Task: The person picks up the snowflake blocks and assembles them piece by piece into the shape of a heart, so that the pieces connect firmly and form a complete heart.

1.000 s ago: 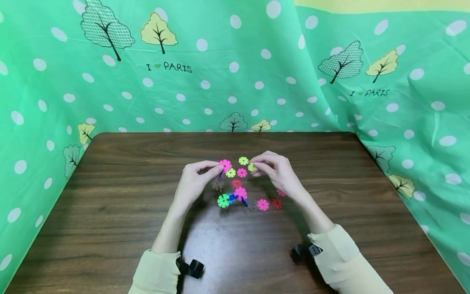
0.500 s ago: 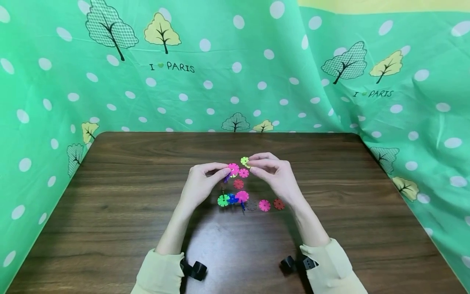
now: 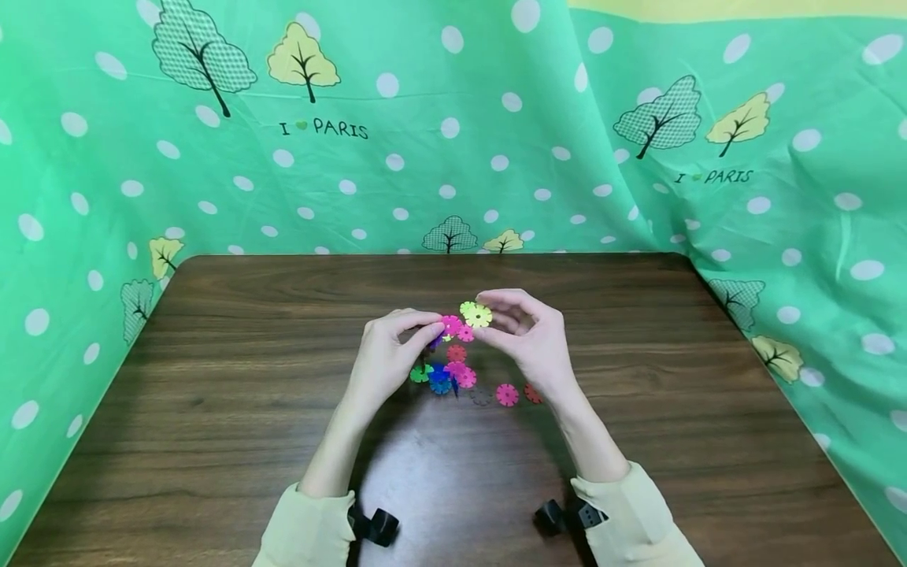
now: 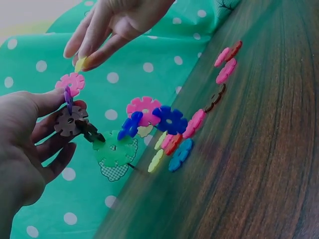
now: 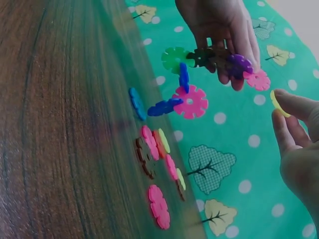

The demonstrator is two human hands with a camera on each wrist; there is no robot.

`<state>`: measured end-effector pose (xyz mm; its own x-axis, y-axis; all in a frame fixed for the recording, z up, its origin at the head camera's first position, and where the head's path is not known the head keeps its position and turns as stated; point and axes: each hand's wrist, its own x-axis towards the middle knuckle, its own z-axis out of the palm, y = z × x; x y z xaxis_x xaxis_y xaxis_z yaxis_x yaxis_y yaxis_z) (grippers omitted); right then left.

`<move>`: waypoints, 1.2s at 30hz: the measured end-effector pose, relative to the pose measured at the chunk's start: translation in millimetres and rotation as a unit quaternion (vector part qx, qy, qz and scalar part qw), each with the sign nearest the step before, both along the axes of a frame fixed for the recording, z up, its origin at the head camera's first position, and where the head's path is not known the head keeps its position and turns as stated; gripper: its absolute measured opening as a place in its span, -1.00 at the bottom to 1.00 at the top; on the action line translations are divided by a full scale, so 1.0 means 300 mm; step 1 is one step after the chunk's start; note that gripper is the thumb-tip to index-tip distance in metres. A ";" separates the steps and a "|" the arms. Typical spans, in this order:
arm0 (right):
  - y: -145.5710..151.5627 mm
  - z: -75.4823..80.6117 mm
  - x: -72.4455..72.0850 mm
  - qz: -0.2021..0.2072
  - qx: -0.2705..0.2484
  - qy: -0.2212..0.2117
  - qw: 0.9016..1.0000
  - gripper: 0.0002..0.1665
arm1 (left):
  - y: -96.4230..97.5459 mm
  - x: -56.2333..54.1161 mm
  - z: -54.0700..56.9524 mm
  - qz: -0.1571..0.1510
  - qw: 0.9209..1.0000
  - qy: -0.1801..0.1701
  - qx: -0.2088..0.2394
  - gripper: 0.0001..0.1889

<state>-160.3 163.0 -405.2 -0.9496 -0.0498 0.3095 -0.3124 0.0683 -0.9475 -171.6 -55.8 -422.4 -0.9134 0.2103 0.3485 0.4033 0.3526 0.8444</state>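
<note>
My left hand [image 3: 390, 350] pinches a chain of interlocking flower-shaped plastic discs, its thumb at the purple disc [image 4: 68, 96]. From there the chain runs through a greyish disc [image 4: 71, 121], a dark brown one and a green disc [image 4: 114, 149] to blue discs [image 5: 184, 77] and a pink disc [image 5: 190, 101], hanging over the table. At the upper end, another pink disc [image 4: 71, 83] sticks out past the thumb. Between thumb and fingers, my right hand [image 3: 531, 335] pinches a yellow disc [image 3: 478, 315], close beside that pink end disc; a small gap shows in the right wrist view.
Loose discs lie on the brown table [image 3: 248, 409] under and beside the chain: a pink disc [image 3: 507, 395], a red disc [image 3: 457, 353], a blue disc [image 4: 180, 155], a brown disc [image 5: 145, 157] and several more. A green dotted cloth [image 3: 397, 197] hangs behind the table.
The right hand has brought the yellow disc left toward the chain and turned its flat face to the head camera. My left hand has shifted slightly right, and the chain's lower part has swung.
</note>
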 end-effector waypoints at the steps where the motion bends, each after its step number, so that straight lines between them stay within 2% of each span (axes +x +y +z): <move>1: -0.003 0.002 0.002 0.001 -0.002 -0.001 1.000 -0.43 | 0.001 0.001 0.001 0.001 1.000 0.012 -0.004 -0.85; 5: -0.009 0.006 0.008 0.007 -0.004 -0.005 1.000 -0.43 | 0.005 0.004 0.000 0.001 0.998 0.053 -0.024 -0.86; 14: -0.014 0.004 0.013 0.015 0.001 0.012 1.000 -0.39 | 0.013 0.013 0.005 0.000 0.995 0.088 -0.046 -0.87; 19: -0.020 0.002 0.015 0.014 -0.017 0.014 1.000 -0.39 | 0.016 0.017 0.006 0.000 0.994 0.095 -0.048 -0.88; 27: -0.019 -0.008 0.018 0.007 -0.027 0.002 1.000 -0.55 | 0.027 0.016 -0.001 0.007 0.994 0.098 -0.053 -0.89; 31: -0.024 -0.005 0.020 -0.002 -0.030 -0.004 1.000 -0.58 | 0.032 0.018 -0.002 0.020 0.993 0.112 -0.042 -0.90; 36: -0.031 -0.007 0.019 -0.014 -0.033 -0.019 0.999 -0.58 | 0.036 0.021 -0.004 0.022 0.993 0.116 -0.014 -0.92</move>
<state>-154.6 153.6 -407.4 -0.9614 -0.0033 0.2750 -0.2750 0.0142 -0.9613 -165.3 -45.1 -423.6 -0.8174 0.1844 0.5458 0.5701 0.3956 0.7201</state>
